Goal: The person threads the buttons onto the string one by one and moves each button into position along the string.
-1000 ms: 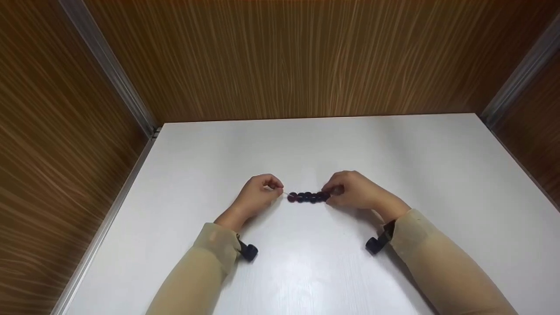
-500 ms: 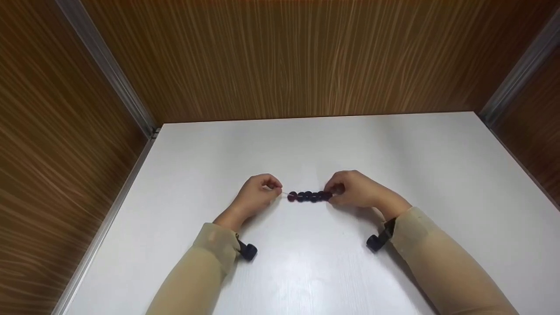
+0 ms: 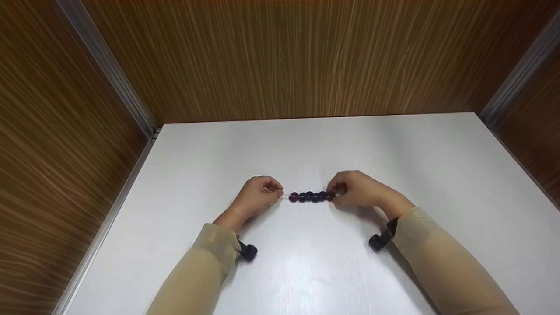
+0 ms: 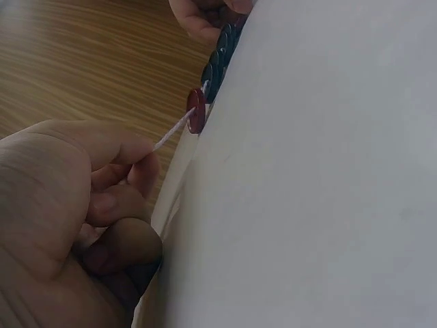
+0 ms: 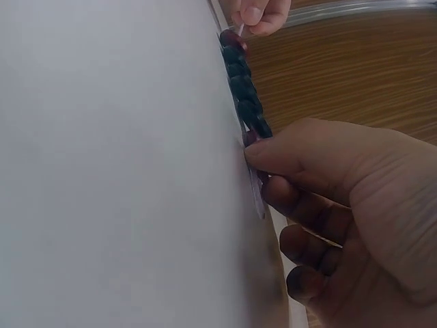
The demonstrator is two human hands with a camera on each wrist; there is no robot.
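Beads (image 3: pixel 311 196), dark red and blue-black, lie in a short row on a thin cord (image 4: pixel 172 131) at the middle of a white table (image 3: pixel 306 144). Left hand (image 3: pixel 257 197) pinches the cord's free end between curled fingers, while right hand (image 3: pixel 356 189) grips the row's other end, fingers clamped on the last bead

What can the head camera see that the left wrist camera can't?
Only the head view shows both beige sleeves, the whole white table and the wood-grain walls around it. Only the left wrist view shows up close the left hand pinching a thin pale string that runs to the red end bead. Both show the row of dark beads held between the left hand and the right hand.
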